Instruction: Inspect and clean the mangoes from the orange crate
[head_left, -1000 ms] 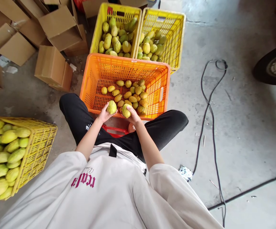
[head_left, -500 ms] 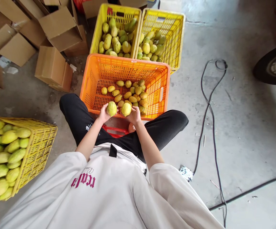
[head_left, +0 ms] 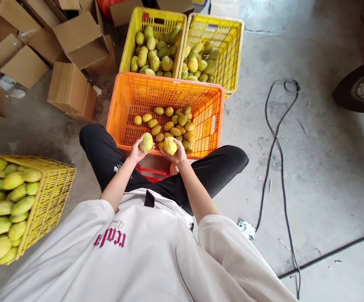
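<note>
The left hand point(head_left: 137, 151) cradles a mottled green-yellow fruit point(head_left: 146, 142), and the right hand point(head_left: 179, 152) grasps a yellow fruit point(head_left: 170, 146) much the same way; the pair sit apart, side by side, over the near rim of the orange crate point(head_left: 169, 94). To my eye each has enough heft to want a palm beneath it, with a firm, smoothish rind that might roll and flesh likely to bruise if dropped. I'd take hold round the thick middle, fingers spread. Both forearms point(head_left: 119, 180) angle inward, above the black trousers point(head_left: 219, 167). More fruits point(head_left: 175, 131) lie in the crate; two yellow crates point(head_left: 228, 46) stand just beyond.
</note>
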`<state>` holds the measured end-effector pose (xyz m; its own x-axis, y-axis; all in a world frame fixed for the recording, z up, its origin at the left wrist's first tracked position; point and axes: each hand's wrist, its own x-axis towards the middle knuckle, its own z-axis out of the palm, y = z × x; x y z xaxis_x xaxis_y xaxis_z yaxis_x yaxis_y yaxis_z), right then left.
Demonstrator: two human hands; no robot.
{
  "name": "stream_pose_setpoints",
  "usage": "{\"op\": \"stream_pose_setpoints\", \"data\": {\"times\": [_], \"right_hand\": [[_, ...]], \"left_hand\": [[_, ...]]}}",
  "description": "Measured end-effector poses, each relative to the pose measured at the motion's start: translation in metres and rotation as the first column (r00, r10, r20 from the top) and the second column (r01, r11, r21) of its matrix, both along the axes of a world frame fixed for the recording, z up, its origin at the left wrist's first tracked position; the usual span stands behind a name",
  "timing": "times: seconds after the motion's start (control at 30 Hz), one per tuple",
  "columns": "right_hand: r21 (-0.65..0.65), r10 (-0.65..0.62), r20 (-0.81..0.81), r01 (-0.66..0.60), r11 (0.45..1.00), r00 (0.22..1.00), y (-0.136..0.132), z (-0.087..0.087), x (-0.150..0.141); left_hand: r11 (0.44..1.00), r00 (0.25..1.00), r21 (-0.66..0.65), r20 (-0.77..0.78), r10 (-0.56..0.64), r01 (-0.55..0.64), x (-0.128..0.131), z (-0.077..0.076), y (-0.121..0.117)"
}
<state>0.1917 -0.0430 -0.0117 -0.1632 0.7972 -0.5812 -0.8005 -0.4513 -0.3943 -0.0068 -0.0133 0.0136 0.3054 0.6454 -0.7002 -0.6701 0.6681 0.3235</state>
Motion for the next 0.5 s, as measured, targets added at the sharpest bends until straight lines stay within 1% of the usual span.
{"op": "stream_pose_setpoints", "data": {"times": [0.07, 0.13, 0.27, 0.33, 0.4, 0.5], "right_hand": [[-0.014, 0.003, -0.001, -0.003, 1.000, 1.000, 0.0005, 0.0001, -0.0004], [-0.034, 0.033, 0.001, -0.032, 0.999, 0.999, 0.0011, 0.0001, -0.0014], [-0.056, 0.096, 0.014, -0.095, 0.994, 0.995, 0.0012, 0.0011, -0.0020], [-0.056, 0.108, 0.038, -0.106, 0.993, 0.993, 0.0007, 0.0021, -0.0015], [-0.051, 0.094, 0.048, -0.091, 0.995, 0.994, 0.0003, 0.0033, -0.0013], [-0.025, 0.028, 0.018, -0.028, 0.999, 0.999, 0.0006, 0.0046, -0.0017]], "left_hand": [[0.999, 0.999, 0.005, -0.016, -0.033, 0.033, 0.0006, -0.0001, -0.0003], [0.998, 0.998, 0.010, -0.024, -0.057, 0.057, 0.0008, 0.0001, -0.0003], [0.996, 0.996, 0.030, -0.022, -0.083, 0.083, 0.0007, -0.0003, 0.0000], [0.994, 0.995, 0.037, -0.030, -0.098, 0.099, 0.0010, -0.0008, 0.0001], [0.993, 0.993, 0.039, -0.042, -0.109, 0.111, 0.0014, -0.0009, 0.0000], [0.995, 0.995, 0.036, -0.040, -0.096, 0.098, 0.0014, 0.0000, 0.0001]]}}
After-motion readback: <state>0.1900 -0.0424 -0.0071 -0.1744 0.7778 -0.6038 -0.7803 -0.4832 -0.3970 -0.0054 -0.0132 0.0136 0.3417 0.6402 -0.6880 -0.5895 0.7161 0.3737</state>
